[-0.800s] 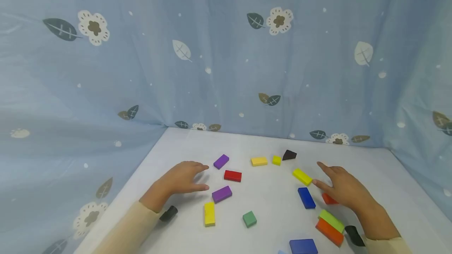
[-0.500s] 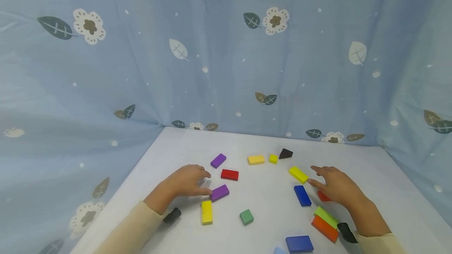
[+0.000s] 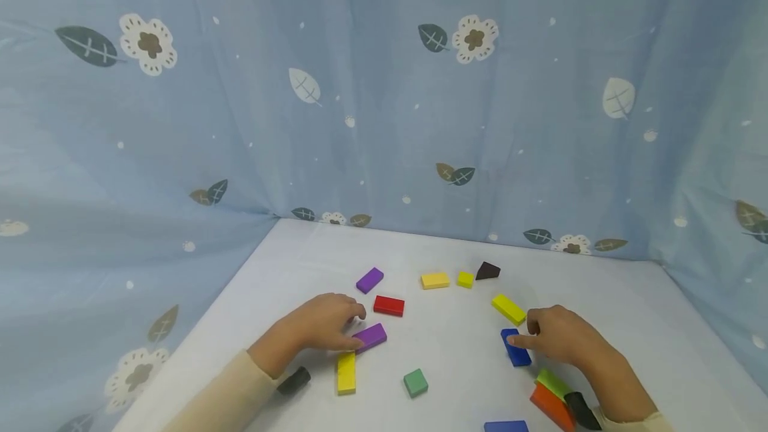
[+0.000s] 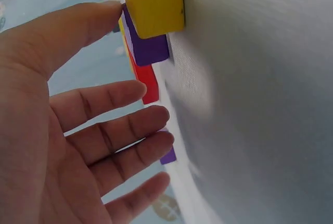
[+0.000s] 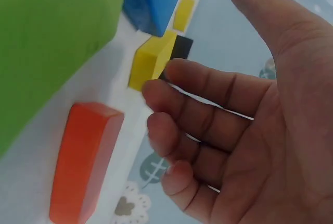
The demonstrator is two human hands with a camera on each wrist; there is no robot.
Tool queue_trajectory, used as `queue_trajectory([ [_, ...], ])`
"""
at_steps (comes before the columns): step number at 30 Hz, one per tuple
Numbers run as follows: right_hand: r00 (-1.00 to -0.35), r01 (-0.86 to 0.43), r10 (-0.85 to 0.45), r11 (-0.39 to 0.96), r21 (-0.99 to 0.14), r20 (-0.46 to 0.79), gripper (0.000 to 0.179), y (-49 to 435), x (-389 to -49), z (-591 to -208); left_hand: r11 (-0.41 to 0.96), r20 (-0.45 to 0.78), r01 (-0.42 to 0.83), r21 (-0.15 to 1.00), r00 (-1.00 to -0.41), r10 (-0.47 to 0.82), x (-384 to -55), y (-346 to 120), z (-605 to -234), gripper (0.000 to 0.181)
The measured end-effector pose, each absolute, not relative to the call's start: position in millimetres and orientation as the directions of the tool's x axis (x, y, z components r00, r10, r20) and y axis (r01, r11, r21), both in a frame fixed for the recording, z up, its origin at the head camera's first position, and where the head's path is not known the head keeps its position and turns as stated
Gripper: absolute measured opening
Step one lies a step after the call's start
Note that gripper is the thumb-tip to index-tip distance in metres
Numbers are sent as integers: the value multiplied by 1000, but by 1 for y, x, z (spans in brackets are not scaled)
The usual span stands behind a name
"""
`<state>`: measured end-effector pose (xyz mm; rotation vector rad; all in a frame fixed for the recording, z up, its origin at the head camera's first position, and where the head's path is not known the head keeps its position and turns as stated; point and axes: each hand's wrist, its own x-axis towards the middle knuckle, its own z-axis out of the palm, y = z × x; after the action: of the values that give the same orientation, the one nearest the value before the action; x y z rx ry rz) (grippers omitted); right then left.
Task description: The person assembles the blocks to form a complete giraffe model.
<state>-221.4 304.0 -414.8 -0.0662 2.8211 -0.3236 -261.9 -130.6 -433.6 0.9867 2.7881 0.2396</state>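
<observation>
Over the left part of the white table my left hand [image 3: 321, 323] reaches beside a purple block [image 3: 373, 336]; its thumb tip overlaps the block's near end, and I cannot tell whether they touch. In the left wrist view the fingers are spread and relaxed, with nothing between them. A yellow block [image 3: 346, 374] lies just below that thumb. My right hand [image 3: 561, 337] hovers by a blue block [image 3: 517, 352], thumb over it, fingers loosely bent and holding nothing. The red-orange block [image 5: 83, 161] in the right wrist view is hidden under this hand in the head view.
Around the hands lie a red block [image 3: 389, 306], a second purple block [image 3: 369, 280], a green cube [image 3: 416, 383], a yellow block [image 3: 509, 309] and a black piece [image 3: 489, 271]. Lime [image 3: 552, 383] and orange [image 3: 552, 407] blocks sit side by side near the right wrist. A blue curtain [image 3: 384, 119] hangs behind.
My left hand has moved right, its thumb coming over the purple block's end. My right hand has moved left to the blue block, and its fingers have bent more. The head view has shifted slightly.
</observation>
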Motion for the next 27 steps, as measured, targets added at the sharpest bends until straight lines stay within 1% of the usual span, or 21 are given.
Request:
queue_trajectory([
  [4, -949, -26, -87, 980, -199, -304, 65, 300, -221, -412, 774, -126, 598, 209, -768, 628, -263, -127, -436, 49],
  [11, -936, 7, -46, 989, -149, -349, 70, 295, -220, -408, 736, -115, 650, 192, -729, 674, -265, -121, -438, 51],
  [17, -932, 6, -48, 989, -148, -360, 70, 292, -218, -411, 747, -148, 635, 194, -734, 663, -263, -116, -436, 46],
  [22, -939, -24, -74, 988, -151, -336, 64, 290, -217, -414, 732, -136, 645, 218, -723, 677, -265, -112, -437, 41],
  [27, -940, -45, -106, 981, -191, -324, 46, 289, -217, -416, 707, -123, 666, 239, -701, 702, -269, -106, -437, 37],
])
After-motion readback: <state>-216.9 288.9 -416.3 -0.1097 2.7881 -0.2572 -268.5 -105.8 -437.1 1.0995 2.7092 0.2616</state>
